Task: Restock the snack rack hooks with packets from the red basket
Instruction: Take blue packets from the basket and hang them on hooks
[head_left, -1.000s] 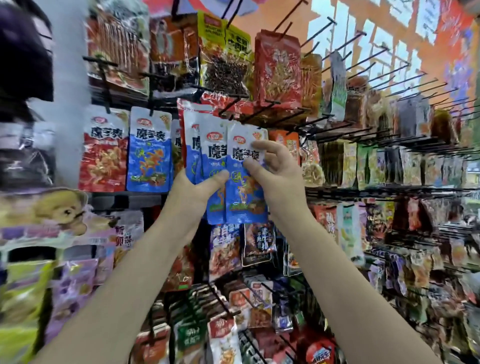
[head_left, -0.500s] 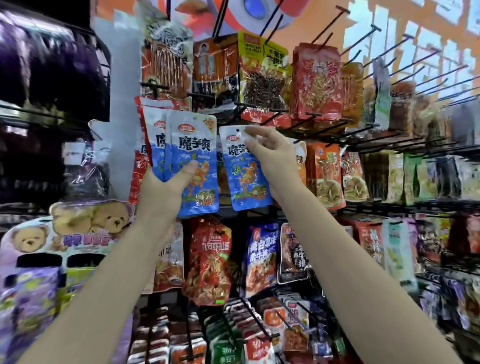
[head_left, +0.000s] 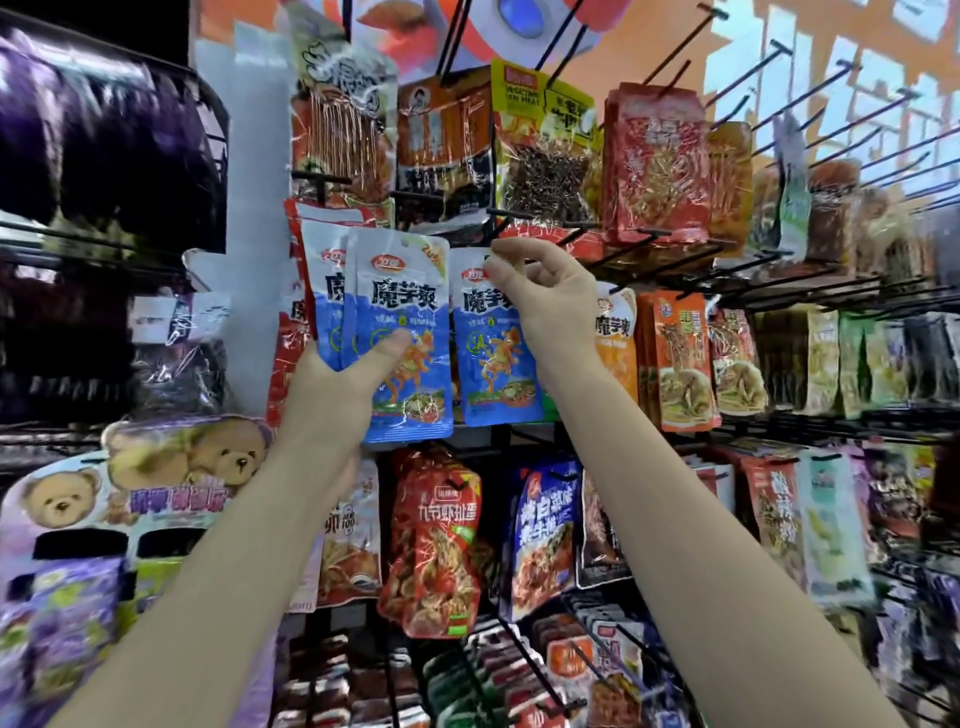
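Snack packets are hung in rows on black hooks (head_left: 524, 215) across the rack (head_left: 779, 291). A fanned stack (head_left: 400, 332) of blue packets is gripped by the left hand (head_left: 337, 384), thumb pressed on the front packet, fingers hidden behind. A single blue packet (head_left: 493, 358) is pinched at its top edge by the right hand (head_left: 550, 301), just below a hook tip. Orange packets (head_left: 675, 358) are hung just beside it, red packets (head_left: 660, 161) above. No basket is seen.
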